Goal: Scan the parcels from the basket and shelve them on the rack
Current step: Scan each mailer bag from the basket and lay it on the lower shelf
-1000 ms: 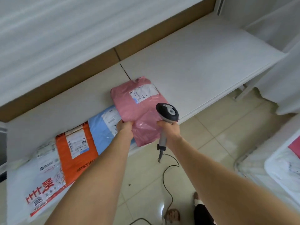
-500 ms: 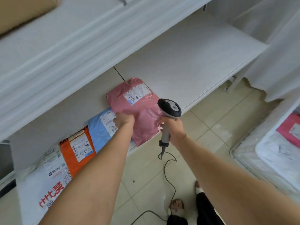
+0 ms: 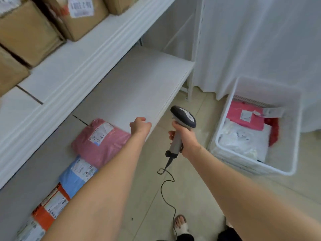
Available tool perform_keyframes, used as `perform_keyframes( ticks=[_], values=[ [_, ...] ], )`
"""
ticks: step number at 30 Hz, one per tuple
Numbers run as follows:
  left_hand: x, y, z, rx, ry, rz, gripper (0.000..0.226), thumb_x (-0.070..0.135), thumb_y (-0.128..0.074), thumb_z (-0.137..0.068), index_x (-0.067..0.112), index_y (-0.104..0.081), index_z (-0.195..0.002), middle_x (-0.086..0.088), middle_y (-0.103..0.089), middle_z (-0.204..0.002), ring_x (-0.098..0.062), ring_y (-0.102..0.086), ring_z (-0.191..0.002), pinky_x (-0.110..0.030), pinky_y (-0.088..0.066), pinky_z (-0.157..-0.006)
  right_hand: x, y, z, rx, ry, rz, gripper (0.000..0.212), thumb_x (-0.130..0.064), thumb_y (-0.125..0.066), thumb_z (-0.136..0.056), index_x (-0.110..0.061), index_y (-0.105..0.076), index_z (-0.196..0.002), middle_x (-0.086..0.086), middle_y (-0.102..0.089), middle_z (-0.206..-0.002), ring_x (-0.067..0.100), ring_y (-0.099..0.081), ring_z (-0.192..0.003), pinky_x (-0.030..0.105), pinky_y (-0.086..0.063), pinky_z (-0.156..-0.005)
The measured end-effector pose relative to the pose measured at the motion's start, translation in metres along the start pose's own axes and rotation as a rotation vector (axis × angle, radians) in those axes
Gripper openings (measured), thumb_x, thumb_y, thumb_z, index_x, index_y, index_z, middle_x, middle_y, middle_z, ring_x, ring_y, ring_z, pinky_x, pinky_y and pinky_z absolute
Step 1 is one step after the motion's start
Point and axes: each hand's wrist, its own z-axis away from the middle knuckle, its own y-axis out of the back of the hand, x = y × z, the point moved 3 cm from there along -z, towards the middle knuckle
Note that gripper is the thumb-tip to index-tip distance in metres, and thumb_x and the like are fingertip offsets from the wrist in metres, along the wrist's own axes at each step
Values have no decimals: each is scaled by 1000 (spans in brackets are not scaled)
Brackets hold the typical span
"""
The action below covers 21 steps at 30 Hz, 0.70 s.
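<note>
A pink parcel (image 3: pixel 100 141) lies flat on the lower rack shelf (image 3: pixel 139 87), beside a blue parcel (image 3: pixel 76 174) and an orange one (image 3: pixel 52 207). My left hand (image 3: pixel 140 126) hovers just right of the pink parcel with fingers loosely curled, holding nothing. My right hand (image 3: pixel 184 138) grips the handle of a grey barcode scanner (image 3: pixel 182 117), its cable trailing to the floor. A white basket (image 3: pixel 257 126) at right holds a pink parcel (image 3: pixel 246 117), a white one (image 3: pixel 243 141) and something red.
Cardboard boxes (image 3: pixel 34 30) stand on the upper shelf (image 3: pixel 73 66). A white curtain (image 3: pixel 260 40) hangs behind the basket. The right part of the lower shelf is bare. My foot (image 3: pixel 180 225) and the scanner cable (image 3: pixel 166 185) are on the tiled floor.
My left hand has let go of the pink parcel and pulled away to its right. The view has swung right, so the basket and upper shelf show fully. My right hand still holds the scanner.
</note>
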Motion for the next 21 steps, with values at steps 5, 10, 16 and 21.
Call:
perform_keyframes(
  ticks=[5,10,16,21],
  values=[
    [67,-65,34,-96,-199,-165,39,16,-52,-90,18,-51,-129,-9,-34,-139,-20,-49,-86,-24,-38,-78,-40,79,10,73,-2,-160,16,-29,-72,-86,-18,-62,-92,1,-64,-63,15,-61,-62,35,-49,-71],
    [131,-160,87,-158,-305,-230,38,15,-56,-89,18,-55,-126,-9,-41,-137,-16,-48,-87,-22,-37,-75,-86,187,14,172,31,-307,13,-27,-69,-89,-17,-61,-88,3,-58,-65,15,-57,-62,34,-48,-67],
    [185,-278,144,-209,-327,-281,37,16,-58,-87,18,-57,-124,-10,-43,-136,-17,-50,-84,-24,-39,-77,-122,314,9,191,-3,-450,13,-24,-70,-88,-15,-62,-92,5,-60,-69,17,-58,-67,37,-51,-76],
    [215,-370,180,-294,-311,-309,38,13,-59,-87,14,-55,-125,-12,-40,-138,-25,-56,-102,-30,-45,-88,-145,419,-4,260,-21,-497,15,-27,-72,-87,-15,-63,-92,2,-63,-65,16,-61,-69,40,-52,-85]
  ],
)
